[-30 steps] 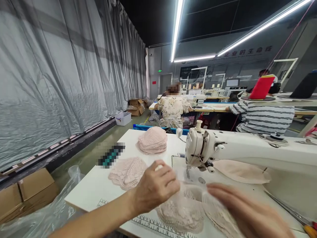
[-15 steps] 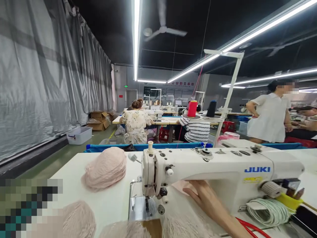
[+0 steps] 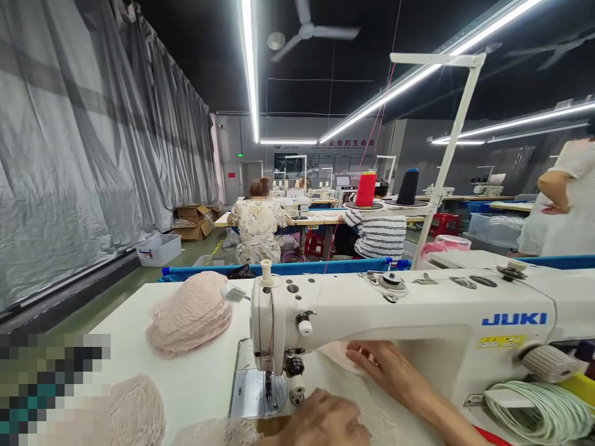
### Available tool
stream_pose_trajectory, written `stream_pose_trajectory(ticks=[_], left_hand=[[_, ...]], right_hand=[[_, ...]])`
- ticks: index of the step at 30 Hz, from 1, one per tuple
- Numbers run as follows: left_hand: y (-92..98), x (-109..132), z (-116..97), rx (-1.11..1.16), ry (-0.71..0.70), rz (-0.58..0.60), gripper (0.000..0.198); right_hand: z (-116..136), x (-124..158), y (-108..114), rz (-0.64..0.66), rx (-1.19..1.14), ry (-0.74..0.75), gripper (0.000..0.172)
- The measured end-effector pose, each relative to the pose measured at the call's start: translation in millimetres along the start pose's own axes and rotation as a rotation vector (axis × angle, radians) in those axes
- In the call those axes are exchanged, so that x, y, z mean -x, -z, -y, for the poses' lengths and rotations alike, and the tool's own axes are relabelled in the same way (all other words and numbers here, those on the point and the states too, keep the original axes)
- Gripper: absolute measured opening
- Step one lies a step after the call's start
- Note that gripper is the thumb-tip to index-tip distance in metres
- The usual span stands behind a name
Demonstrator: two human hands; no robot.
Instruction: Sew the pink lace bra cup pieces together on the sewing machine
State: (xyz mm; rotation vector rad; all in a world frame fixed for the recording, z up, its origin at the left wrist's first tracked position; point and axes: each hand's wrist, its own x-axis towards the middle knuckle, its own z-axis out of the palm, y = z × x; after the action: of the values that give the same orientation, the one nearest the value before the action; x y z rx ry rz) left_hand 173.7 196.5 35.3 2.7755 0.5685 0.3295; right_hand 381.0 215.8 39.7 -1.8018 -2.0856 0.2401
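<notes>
A white sewing machine (image 3: 381,310) stands on the white table. Under its arm, my right hand (image 3: 379,362) has its fingers bent together at the edge of a pale pink fabric piece (image 3: 338,355). My left hand (image 3: 320,421) is low in front of the needle area, knuckles up and blurred; its fingertips are hidden. Beside it at the bottom edge lies pale lace fabric (image 3: 209,432). The presser foot (image 3: 268,387) is above the metal plate, left of both hands. A stack of pink lace pieces (image 3: 193,314) rests left of the machine, with another pink lace piece (image 3: 137,412) nearer.
A coil of pale green cord (image 3: 537,412) lies at the right under the machine. Behind it are a thread stand (image 3: 453,142) with a red cone (image 3: 366,189) and a black cone (image 3: 408,187), and a blue cloth edge (image 3: 297,267). Other people sit or stand beyond.
My left hand has come into view at the bottom. My right hand's fingers have bent in at the pink piece. The view has shifted, and the standing person is farther right in it.
</notes>
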Motion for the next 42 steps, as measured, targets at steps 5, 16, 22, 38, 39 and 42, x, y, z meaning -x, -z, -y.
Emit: stream_pose_trajectory(ticks=[5, 16, 22, 38, 39, 42], left_hand=[[-0.1, -29.9, 3.8, -0.316, 0.069, 0.05, 0.013], [4.6, -44.3, 1.4, -0.329, 0.158, 0.187, 0.047], [17.4, -43.3, -6.4, -0.373, 0.21, 0.202, 0.045], [-4.9, -38.0, 11.8, -0.421, 0.113, 0.11, 0.02], [-4.8, -37.9, 11.2, -0.419, 0.117, 0.109, 0.021], [-3.8, -38.4, 9.1, -0.412, 0.132, 0.101, 0.022]], right_hand=[[-10.1, 5.6, 3.7, -0.012, -0.062, 0.069, 0.018], [-17.2, 9.8, -0.5, -0.026, -0.154, 0.212, 0.025], [-25.0, 22.7, -2.6, -0.017, -0.155, 0.22, 0.033], [-14.0, 8.9, -4.1, -0.009, 0.022, 0.166, 0.022], [-14.6, 10.3, -5.2, -0.007, 0.02, 0.173, 0.019], [-13.5, 15.3, -8.9, -0.009, 0.024, 0.186, 0.011]])
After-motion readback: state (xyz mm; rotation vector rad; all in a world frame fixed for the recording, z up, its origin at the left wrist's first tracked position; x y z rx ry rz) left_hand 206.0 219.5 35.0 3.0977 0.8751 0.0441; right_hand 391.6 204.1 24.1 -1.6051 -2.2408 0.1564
